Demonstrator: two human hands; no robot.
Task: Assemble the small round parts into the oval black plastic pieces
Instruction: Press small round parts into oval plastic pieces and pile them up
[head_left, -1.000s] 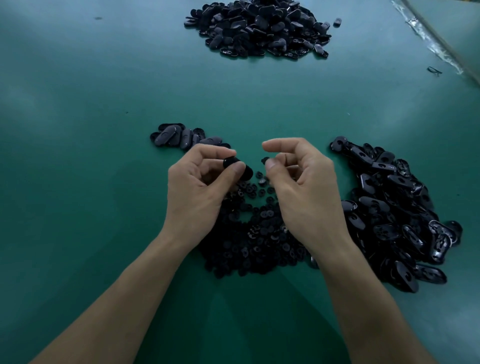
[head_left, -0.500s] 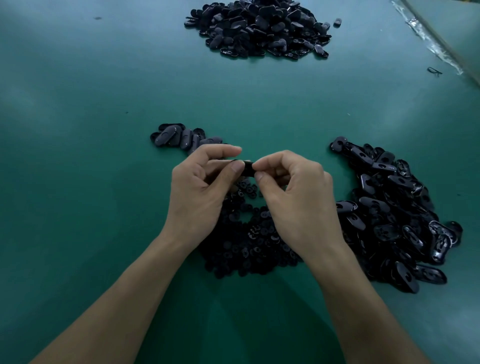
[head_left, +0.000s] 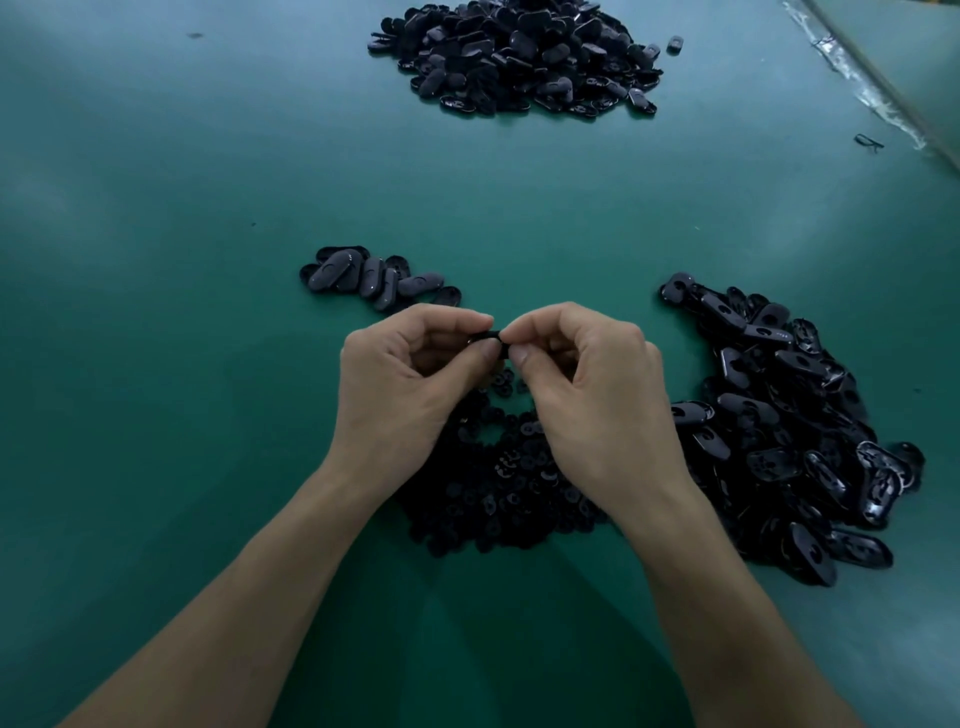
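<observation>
Hands have met: left hand (head_left: 400, 387) and right hand (head_left: 597, 400) both pinch one oval piece (head_left: 487, 338); crooked pressure could flick the round part away.

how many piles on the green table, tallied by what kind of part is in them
piles of oval black pieces: 3 (far pile, left pile, right pile)
piles of small round parts: 1 (near pile)
total: 4

No text, label or number can be read anywhere.
</observation>
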